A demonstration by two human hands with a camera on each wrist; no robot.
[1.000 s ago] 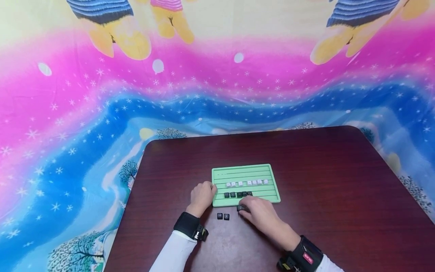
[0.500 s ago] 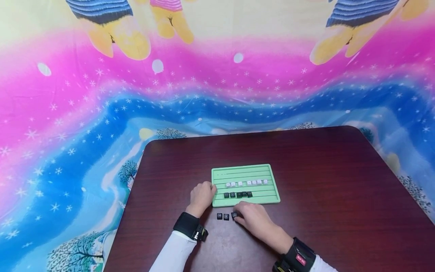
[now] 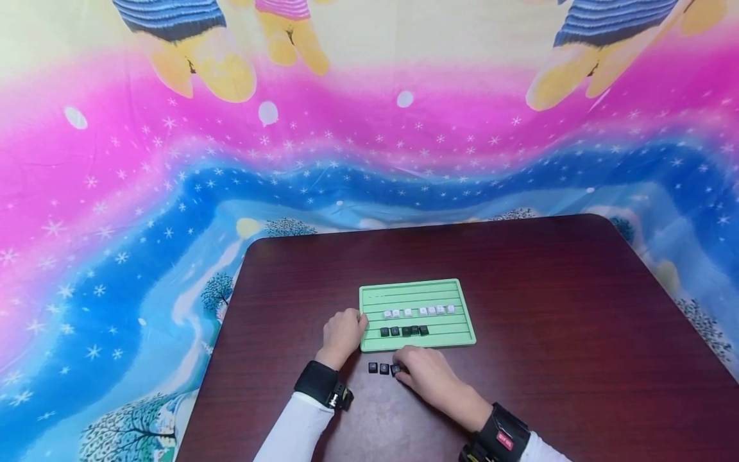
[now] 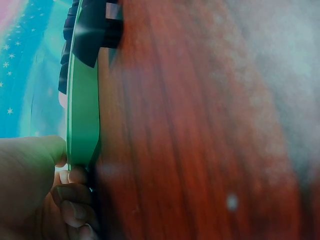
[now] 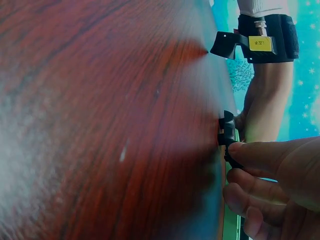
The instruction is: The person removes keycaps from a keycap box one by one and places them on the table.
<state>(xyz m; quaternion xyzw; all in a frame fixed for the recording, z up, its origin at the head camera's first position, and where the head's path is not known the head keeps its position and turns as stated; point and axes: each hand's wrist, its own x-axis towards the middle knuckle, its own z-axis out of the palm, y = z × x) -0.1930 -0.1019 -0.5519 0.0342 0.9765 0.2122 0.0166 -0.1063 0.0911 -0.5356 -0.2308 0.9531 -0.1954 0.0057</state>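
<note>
At nine o'clock of the green tray point(image 3: 417, 321), the left hand point(image 3: 342, 333) grips its edge with curled fingers. Toward the tray's seven o'clock, two black keycaps point(image 3: 373, 367) stand on the counter point(image 3: 548, 308). In the tray, five lined-up black keycaps point(image 3: 407, 331) have seven white keycaps point(image 3: 408, 312) at twelve o'clock. The right hand point(image 3: 434, 376) pinches a third loose keycap point(image 3: 395, 370) between nearly closed fingers, at the pair's three o'clock.

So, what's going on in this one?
A person at a dark wooden table is handling keycaps with bare hands. The left hand grips the left edge of a green ridged tray, while the right hand pinches a black keycap beside two loose black keycaps in front of the tray. Inside it sit a row of white keycaps and, nearer the person, a row of five black keycaps.
</note>
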